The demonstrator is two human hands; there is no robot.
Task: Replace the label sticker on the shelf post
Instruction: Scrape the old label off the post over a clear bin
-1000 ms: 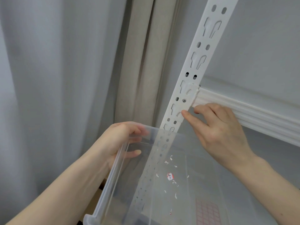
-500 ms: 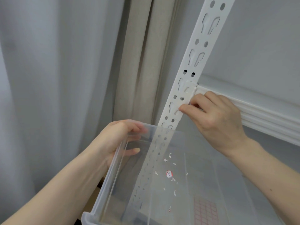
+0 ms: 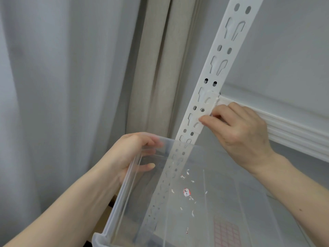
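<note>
- Here, in the head view, your right hand (image 3: pixel 238 132) sat at the centre right of the frame, fingers curled, fingertips (image 3: pixel 204 120) pressed against the right edge of the shelf post (image 3: pixel 211 72).
- Whether those fingertips pinched any sticker material, I could not tell; no intact label showed on the post there, only a paler patch beside the fingertips.
- The post ran as a long diagonal from the upper right of the frame down to the lower centre, so its long axis lay across your fingers, with the worked spot just left of them.
- Your left hand (image 3: pixel 135 154) gripped the upper left corner of the clear plastic bin (image 3: pixel 124 189) in the lower half of the frame, thumb inside the wall.
- The right hand was plainly the nearer one to the post; the left was well apart from it.
- Torn sticker scraps (image 3: pixel 186 192) lay on the bin's floor directly below the worked spot, and a red-gridded sticker sheet (image 3: pixel 226 234) showed at the lower right.
- A white shelf rail (image 3: pixel 292 125) met the post just above your knuckles and would likely crowd any pull toward the right.
- Grey curtains (image 3: pixel 62 86) filled the left of the frame.
</note>
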